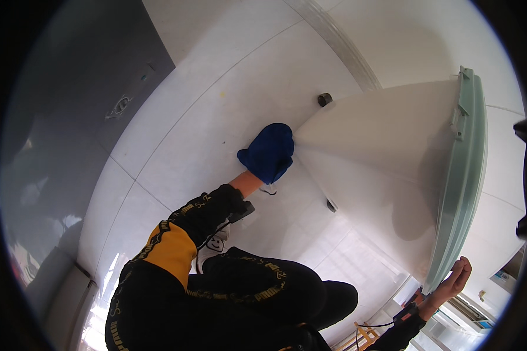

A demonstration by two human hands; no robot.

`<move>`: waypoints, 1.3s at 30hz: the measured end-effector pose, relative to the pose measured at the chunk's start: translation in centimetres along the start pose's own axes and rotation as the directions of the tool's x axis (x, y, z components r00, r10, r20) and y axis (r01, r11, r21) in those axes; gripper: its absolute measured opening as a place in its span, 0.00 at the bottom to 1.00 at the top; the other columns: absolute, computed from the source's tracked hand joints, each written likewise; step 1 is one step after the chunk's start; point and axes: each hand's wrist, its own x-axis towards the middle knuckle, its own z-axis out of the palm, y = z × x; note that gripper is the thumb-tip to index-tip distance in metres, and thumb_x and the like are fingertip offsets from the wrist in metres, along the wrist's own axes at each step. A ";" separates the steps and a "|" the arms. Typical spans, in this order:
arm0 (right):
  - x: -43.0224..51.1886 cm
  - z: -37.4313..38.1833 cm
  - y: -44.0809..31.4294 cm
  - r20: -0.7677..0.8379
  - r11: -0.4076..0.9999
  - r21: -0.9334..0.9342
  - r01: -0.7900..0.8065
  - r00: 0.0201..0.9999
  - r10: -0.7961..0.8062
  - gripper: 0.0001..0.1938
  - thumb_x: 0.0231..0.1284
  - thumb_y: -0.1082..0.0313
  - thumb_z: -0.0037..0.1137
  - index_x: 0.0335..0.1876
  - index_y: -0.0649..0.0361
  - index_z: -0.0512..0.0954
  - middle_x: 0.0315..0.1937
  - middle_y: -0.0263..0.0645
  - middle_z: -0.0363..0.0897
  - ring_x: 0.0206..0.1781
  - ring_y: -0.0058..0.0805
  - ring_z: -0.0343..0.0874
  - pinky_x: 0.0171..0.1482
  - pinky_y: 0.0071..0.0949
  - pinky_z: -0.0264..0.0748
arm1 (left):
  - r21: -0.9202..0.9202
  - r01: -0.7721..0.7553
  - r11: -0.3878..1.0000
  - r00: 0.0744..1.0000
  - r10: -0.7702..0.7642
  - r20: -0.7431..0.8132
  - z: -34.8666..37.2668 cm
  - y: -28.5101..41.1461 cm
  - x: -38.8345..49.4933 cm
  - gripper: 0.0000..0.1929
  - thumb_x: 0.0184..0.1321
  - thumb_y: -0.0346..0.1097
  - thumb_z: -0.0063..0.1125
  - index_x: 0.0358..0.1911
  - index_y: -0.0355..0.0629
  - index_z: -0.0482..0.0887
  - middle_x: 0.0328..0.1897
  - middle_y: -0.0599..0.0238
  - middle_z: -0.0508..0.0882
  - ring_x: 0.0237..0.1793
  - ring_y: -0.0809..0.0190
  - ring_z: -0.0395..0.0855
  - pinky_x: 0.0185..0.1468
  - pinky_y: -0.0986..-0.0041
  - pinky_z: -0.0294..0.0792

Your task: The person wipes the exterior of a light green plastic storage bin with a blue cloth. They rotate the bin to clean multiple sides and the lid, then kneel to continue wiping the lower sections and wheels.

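Note:
My left hand (pixel 268 153) is hidden under a dark blue cloth or cloth mitt (pixel 270 149), which reaches down to the wrist. The cloth is beside the lower corner of a whitish plastic storage box (pixel 369 145) and looks to touch it. A pale loop (pixel 270 189) hangs at the wrist. At the far right, my right hand (pixel 454 278) is by the near corner of the box's pale green lid (pixel 461 175). Its fingers are bent and close together; whether they grip the lid I cannot tell. The lid covers the box, with a latch (pixel 456 118) on its edge.
Dark wheels (pixel 325 99) (pixel 331 205) show under the box. Light floor tiles (pixel 193 145) lie around it. A grey glossy panel (pixel 83 87) stands at left, and a metal strip (pixel 342 39) runs at the top. My knee (pixel 290 285) and shoe (pixel 215 243) are below.

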 end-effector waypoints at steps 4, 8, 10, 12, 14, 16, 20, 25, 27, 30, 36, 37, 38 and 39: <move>0.1 0.2 -0.3 0.016 1.000 -0.022 -0.016 1.000 0.017 0.09 0.75 0.65 0.49 0.48 0.62 0.76 0.31 0.27 0.68 0.33 0.15 0.63 0.37 0.17 0.61 | -0.096 0.052 0.994 0.964 -0.025 0.263 -2.5 -2.5 2.9 0.17 0.63 0.32 0.56 0.55 0.39 0.79 0.55 0.57 0.82 0.50 0.55 0.81 0.54 0.69 0.73; 0.3 0.3 -0.8 0.026 1.000 -0.025 -0.001 1.000 0.002 0.09 0.75 0.65 0.49 0.48 0.62 0.76 0.31 0.26 0.68 0.33 0.14 0.62 0.37 0.16 0.61 | 0.047 -0.304 0.951 0.950 0.307 -0.055 0.0 -1.8 6.4 0.19 0.68 0.46 0.55 0.52 0.40 0.82 0.45 0.63 0.87 0.42 0.59 0.84 0.52 0.69 0.74; 0.4 0.3 -1.1 0.041 0.998 -0.055 0.009 0.999 -0.007 0.08 0.75 0.65 0.49 0.47 0.61 0.76 0.31 0.26 0.68 0.33 0.13 0.62 0.37 0.16 0.60 | -0.314 0.252 0.915 0.957 -0.188 0.219 3.3 -0.2 9.1 0.23 0.70 0.55 0.49 0.55 0.44 0.82 0.46 0.62 0.86 0.46 0.58 0.83 0.55 0.69 0.71; 0.4 0.2 -1.3 0.055 0.999 -0.049 -0.010 0.998 0.012 0.08 0.74 0.65 0.49 0.46 0.61 0.76 0.31 0.25 0.67 0.32 0.13 0.61 0.36 0.15 0.60 | -0.276 0.249 0.929 0.957 -0.191 0.219 6.0 0.5 12.9 0.21 0.70 0.52 0.50 0.53 0.44 0.82 0.44 0.62 0.86 0.45 0.57 0.82 0.52 0.69 0.71; 0.5 0.2 -1.4 0.059 0.998 -0.025 -0.053 0.997 0.054 0.07 0.74 0.66 0.50 0.46 0.61 0.76 0.30 0.24 0.66 0.32 0.12 0.61 0.36 0.15 0.59 | -0.311 0.244 0.919 0.958 -0.179 0.222 8.0 1.1 17.0 0.14 0.67 0.45 0.50 0.43 0.42 0.81 0.38 0.60 0.84 0.40 0.57 0.80 0.45 0.68 0.71; 0.5 0.2 -1.4 0.070 0.999 -0.022 -0.046 0.996 0.047 0.07 0.74 0.66 0.50 0.45 0.61 0.76 0.30 0.24 0.66 0.31 0.12 0.60 0.35 0.15 0.58 | -0.390 0.265 0.882 0.951 -0.172 0.258 9.1 2.4 21.0 0.10 0.61 0.35 0.50 0.25 0.40 0.77 0.28 0.56 0.80 0.30 0.58 0.77 0.34 0.66 0.72; 0.5 0.3 -1.4 0.063 0.997 -0.076 -0.021 0.998 0.026 0.06 0.73 0.67 0.50 0.44 0.61 0.76 0.30 0.23 0.66 0.30 0.11 0.59 0.34 0.14 0.57 | 0.842 -0.534 0.075 0.825 0.264 0.500 7.1 5.4 22.0 0.10 0.53 0.34 0.61 0.27 0.45 0.69 0.30 0.62 0.68 0.35 0.65 0.71 0.41 0.73 0.69; 0.4 0.2 -1.4 0.078 0.996 -0.088 -0.022 0.997 0.029 0.07 0.74 0.66 0.50 0.45 0.61 0.76 0.32 0.23 0.67 0.32 0.11 0.60 0.35 0.14 0.57 | -0.031 -0.327 0.944 0.910 0.324 0.257 1.6 9.2 18.8 0.07 0.60 0.35 0.54 0.31 0.42 0.71 0.33 0.62 0.72 0.38 0.61 0.75 0.45 0.71 0.70; 0.3 0.1 -1.4 0.102 0.997 -0.059 -0.050 0.993 0.056 0.07 0.74 0.66 0.50 0.45 0.61 0.76 0.33 0.23 0.67 0.32 0.11 0.60 0.36 0.14 0.58 | -0.529 -0.115 0.841 0.955 0.241 0.176 0.2 10.1 18.7 0.07 0.63 0.36 0.51 0.33 0.42 0.71 0.34 0.61 0.74 0.39 0.59 0.76 0.46 0.71 0.71; 0.3 0.1 -1.4 0.110 0.997 -0.068 -0.048 0.992 0.055 0.07 0.74 0.66 0.50 0.44 0.61 0.76 0.33 0.23 0.68 0.32 0.12 0.60 0.36 0.14 0.59 | -0.767 -0.035 0.641 0.963 0.226 0.145 -0.6 10.9 18.6 0.07 0.64 0.36 0.51 0.33 0.41 0.72 0.35 0.61 0.75 0.39 0.58 0.76 0.46 0.70 0.71; 0.0 -0.3 -1.8 0.101 0.989 -0.112 -0.095 0.989 0.107 0.07 0.73 0.66 0.48 0.42 0.61 0.75 0.33 0.26 0.69 0.34 0.14 0.63 0.38 0.15 0.61 | -0.481 -0.152 0.863 0.957 0.250 0.146 -0.5 8.0 18.6 0.07 0.65 0.36 0.49 0.34 0.41 0.72 0.36 0.59 0.76 0.40 0.57 0.77 0.46 0.69 0.71; 0.0 -0.3 -1.8 0.098 0.988 -0.143 -0.055 0.993 0.070 0.07 0.73 0.66 0.48 0.41 0.61 0.75 0.33 0.26 0.69 0.34 0.15 0.63 0.39 0.16 0.61 | -0.465 -0.163 0.870 0.954 0.259 0.151 -0.3 7.8 19.1 0.07 0.65 0.36 0.49 0.34 0.41 0.72 0.36 0.59 0.76 0.40 0.57 0.77 0.46 0.69 0.71; -0.1 -0.5 -1.9 0.100 0.986 -0.166 -0.028 0.994 0.045 0.07 0.73 0.67 0.48 0.41 0.61 0.75 0.34 0.27 0.69 0.34 0.15 0.63 0.39 0.16 0.61 | -0.455 -0.171 0.874 0.951 0.268 0.157 0.1 7.7 19.8 0.07 0.65 0.36 0.49 0.34 0.41 0.73 0.36 0.59 0.76 0.40 0.56 0.77 0.46 0.69 0.71; -0.2 -0.5 -2.0 0.099 0.984 -0.177 -0.015 0.995 0.033 0.07 0.73 0.67 0.47 0.41 0.61 0.75 0.34 0.27 0.69 0.35 0.16 0.63 0.40 0.17 0.62 | -0.467 -0.186 0.864 0.942 0.293 0.166 0.5 8.0 20.8 0.07 0.65 0.36 0.48 0.34 0.41 0.73 0.36 0.58 0.76 0.40 0.56 0.77 0.46 0.69 0.71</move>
